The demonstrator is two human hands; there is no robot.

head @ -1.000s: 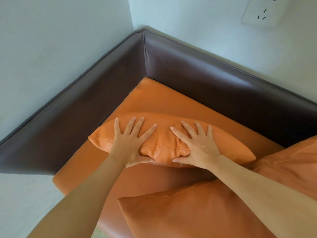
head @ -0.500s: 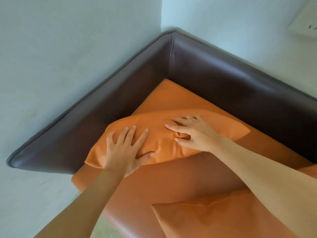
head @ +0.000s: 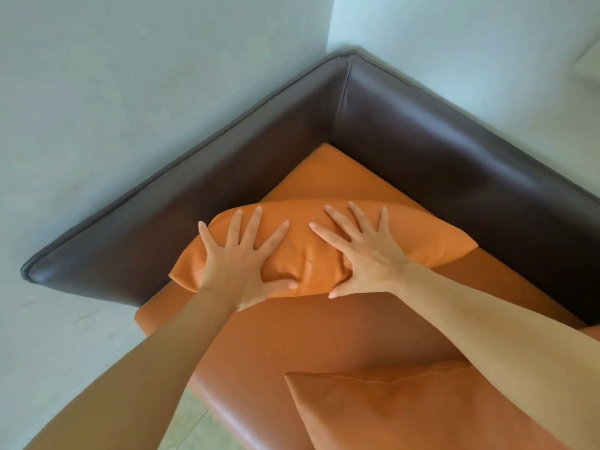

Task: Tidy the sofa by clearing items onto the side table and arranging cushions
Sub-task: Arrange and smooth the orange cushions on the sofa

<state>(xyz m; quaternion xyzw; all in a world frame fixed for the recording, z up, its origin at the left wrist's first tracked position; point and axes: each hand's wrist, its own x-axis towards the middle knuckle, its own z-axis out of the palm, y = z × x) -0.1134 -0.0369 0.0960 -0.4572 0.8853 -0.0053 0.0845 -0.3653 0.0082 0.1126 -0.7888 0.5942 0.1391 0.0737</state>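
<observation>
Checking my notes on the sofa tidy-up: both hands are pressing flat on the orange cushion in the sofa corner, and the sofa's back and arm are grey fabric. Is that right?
Not quite. The head view shows the sofa's back and arm are dark brown leather-like upholstery, not grey fabric. The rest holds: the left hand and right hand press flat on the orange cushion in the corner.

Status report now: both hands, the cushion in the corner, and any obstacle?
Left hand and right hand open, flat on corner cushion. Cushion lies on orange seat near brown backrest. Second cushion nearer, apart; nothing in the way.
</observation>
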